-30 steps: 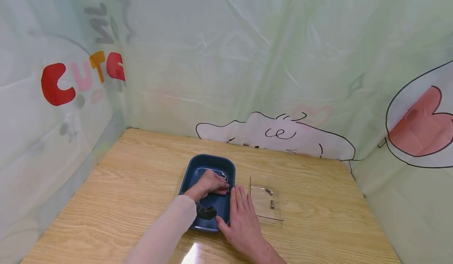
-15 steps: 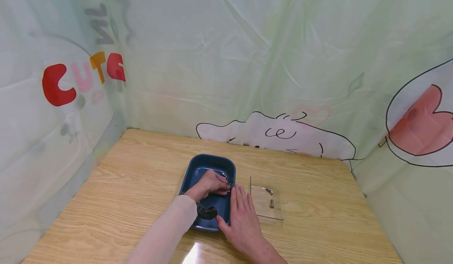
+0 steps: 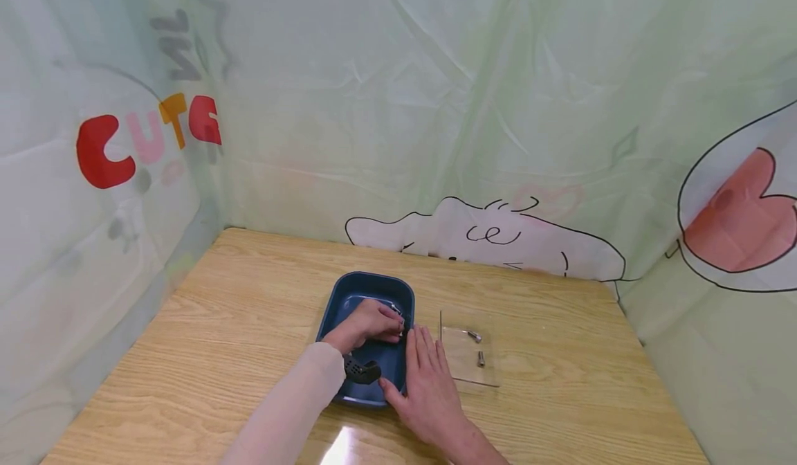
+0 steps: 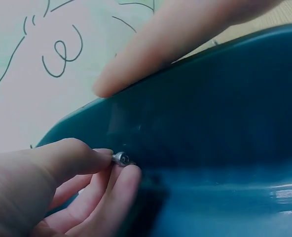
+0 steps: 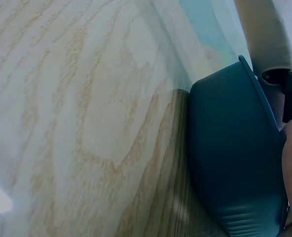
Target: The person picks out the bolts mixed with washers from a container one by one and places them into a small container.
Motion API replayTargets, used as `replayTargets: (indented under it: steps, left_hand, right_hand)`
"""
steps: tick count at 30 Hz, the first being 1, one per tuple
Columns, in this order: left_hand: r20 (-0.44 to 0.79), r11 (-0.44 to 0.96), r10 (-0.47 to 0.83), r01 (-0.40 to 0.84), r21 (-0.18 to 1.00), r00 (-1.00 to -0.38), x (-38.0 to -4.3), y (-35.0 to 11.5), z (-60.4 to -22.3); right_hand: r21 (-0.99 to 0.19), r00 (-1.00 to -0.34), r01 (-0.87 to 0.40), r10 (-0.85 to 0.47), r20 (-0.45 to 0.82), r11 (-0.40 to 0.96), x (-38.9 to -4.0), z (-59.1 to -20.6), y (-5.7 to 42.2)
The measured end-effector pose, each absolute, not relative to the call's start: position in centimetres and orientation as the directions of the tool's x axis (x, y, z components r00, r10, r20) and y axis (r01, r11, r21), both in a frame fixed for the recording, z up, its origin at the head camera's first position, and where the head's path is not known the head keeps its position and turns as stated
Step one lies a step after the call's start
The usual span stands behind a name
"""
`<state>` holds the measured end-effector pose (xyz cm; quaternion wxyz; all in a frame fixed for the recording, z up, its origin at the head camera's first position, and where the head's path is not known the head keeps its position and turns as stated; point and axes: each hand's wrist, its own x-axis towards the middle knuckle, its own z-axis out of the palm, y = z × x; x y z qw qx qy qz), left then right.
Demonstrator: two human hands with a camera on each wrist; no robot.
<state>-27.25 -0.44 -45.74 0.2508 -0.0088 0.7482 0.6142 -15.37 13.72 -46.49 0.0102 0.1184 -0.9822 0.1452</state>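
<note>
Inside the blue tray [image 3: 367, 397] my left hand [image 3: 373, 321] pinches a small metal screw [image 4: 121, 158] between thumb and fingertips. The screw's round socket head faces the left wrist camera; its shank is hidden by the fingers. More bright metal [image 3: 396, 308] shows just beyond those fingers, by the tray's right wall, too small to tell apart. My right hand [image 3: 429, 389] rests along the tray's right rim with fingers straight and thumb over the near side. In the left wrist view, one right-hand finger [image 4: 151, 54] lies on the rim.
Right of the tray, a clear plastic plate [image 3: 463, 375] lies on the wooden table [image 3: 560, 354]. Two metal screws show there, a tilted screw [image 3: 474, 337] and a nearer screw [image 3: 481, 359]. A printed curtain [image 3: 436, 105] stands behind and at both sides.
My left fingertips shift slightly near the tray's right wall, still pinching. The right hand stays on the rim.
</note>
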Motion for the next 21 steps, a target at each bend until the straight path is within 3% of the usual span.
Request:
replayTargets:
  steps: [10,21]
  left_hand:
    - [-0.367,0.157,0.329,-0.332,0.930,-0.870,-27.6,-1.0,-45.3]
    - [-0.340,0.162,0.350,-0.301,0.940,-0.873,-27.7,-1.3,-43.6]
  right_hand:
    - [-0.299,-0.970,-0.239,-0.217,0.106,0.924,-15.5,-46.3,15.0]
    - [-0.287,-0.966,-0.239,-0.195,0.172,0.928,-15.6,-46.2,17.2]
